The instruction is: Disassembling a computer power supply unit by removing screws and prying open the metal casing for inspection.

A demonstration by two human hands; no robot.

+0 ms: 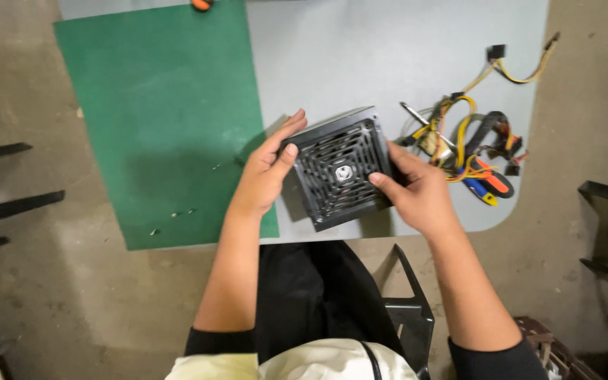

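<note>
I saw both hands gripping a black box (338, 169), a computer power unit, held just above the near edge of the grey table (360, 56). The box was tilted, its broad face turned up toward the camera. That face carried a square grille of curved black slats, with a small round silver hub at its centre. The far side panel showed as a thin, paler strip along the top edge, toward 12 o'clock.

My left hand (265, 172) clasped the box from 9 o'clock, thumb lying on the grille's corner and fingers wrapped round the far edge. My right hand (420, 193) clasped it from 3 o'clock, thumb pressed on the grille's right rim, the fingers hidden behind the case.

A tangle of yellow, black and orange cables (469, 141) trailed from the box toward 2 o'clock across the table. Pliers (487, 184) with orange and blue handles lay under that bundle. A green mat (163, 119) covered the table at 10 o'clock, touching my left wrist's side.
</note>
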